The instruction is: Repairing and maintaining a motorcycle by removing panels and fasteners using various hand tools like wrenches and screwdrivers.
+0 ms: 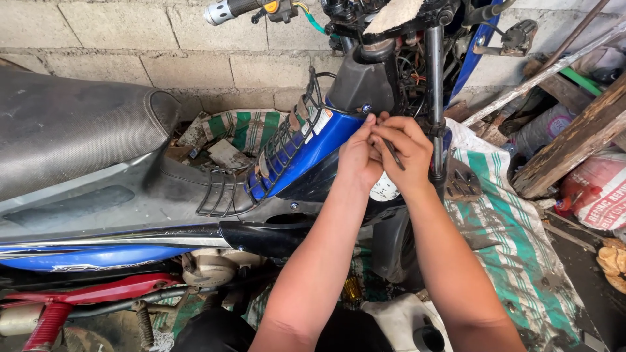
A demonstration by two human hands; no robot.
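Against a bare block wall (195, 39) stands a stripped blue motorcycle (306, 146). Both hands meet at its front panel: the left hand (358, 156) pinches a small bolt (366, 109), while the right hand (407, 153) grips a thin dark tool (394, 155).

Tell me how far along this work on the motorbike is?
Done: the front looks stripped, with loose wiring bare beside the fork tube. In hand: the left hand and right hand meet at a bolt on the blue side panel, the right holding a thin dark tool. Left: that panel and the wire basket are still mounted.
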